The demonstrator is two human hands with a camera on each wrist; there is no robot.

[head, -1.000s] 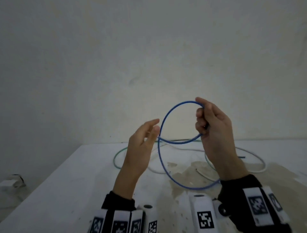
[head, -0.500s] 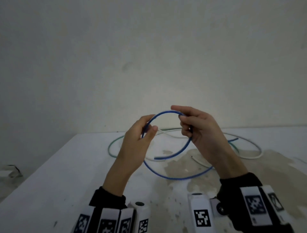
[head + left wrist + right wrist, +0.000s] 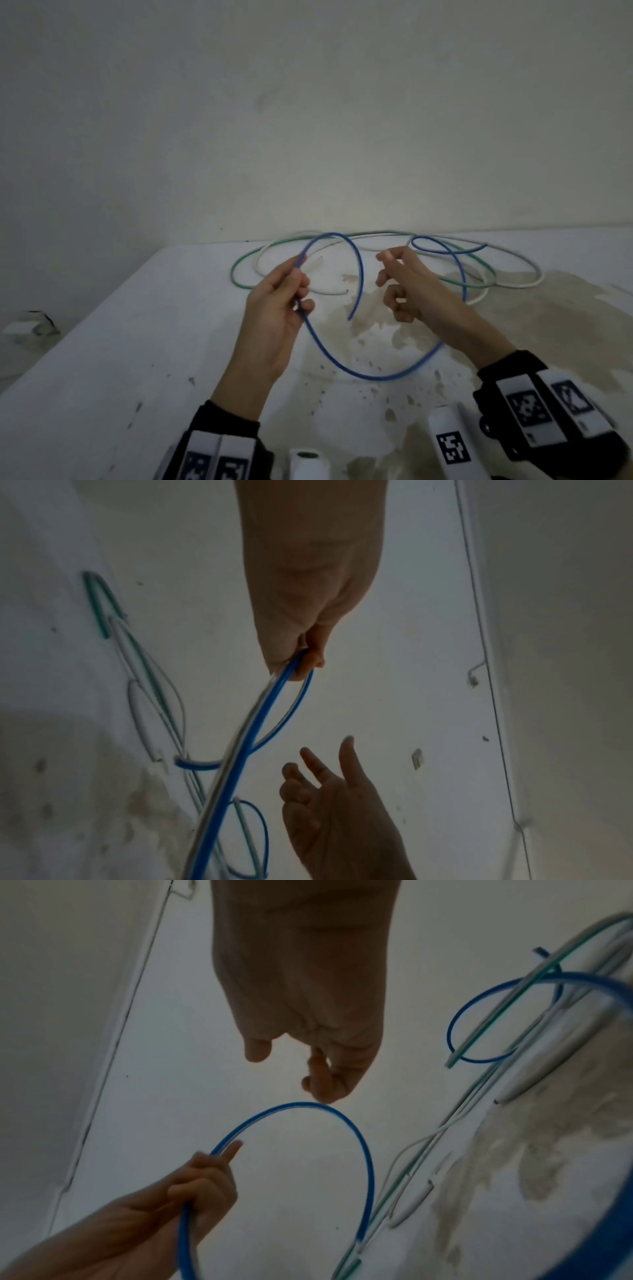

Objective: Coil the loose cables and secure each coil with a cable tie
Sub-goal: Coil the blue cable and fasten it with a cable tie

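No words, numbers or brand names can be read anywhere. The only signs are black-and-white square code markers — printed on the white blocks of the left wristband [image 3: 219,460] and the right wristband [image 3: 534,411] — patterns only, blurred, with no legible characters on them.

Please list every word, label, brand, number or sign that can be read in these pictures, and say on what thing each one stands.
No readable text: there are no words, brands or numbers anywhere.
Black-and-white square code markers stand on the white blocks of the wrist bands; they are patterns, not letters.
The thin blue cable, the thin green cable and the thin white cable show no print.
The stained white table and the wall carry no sign.
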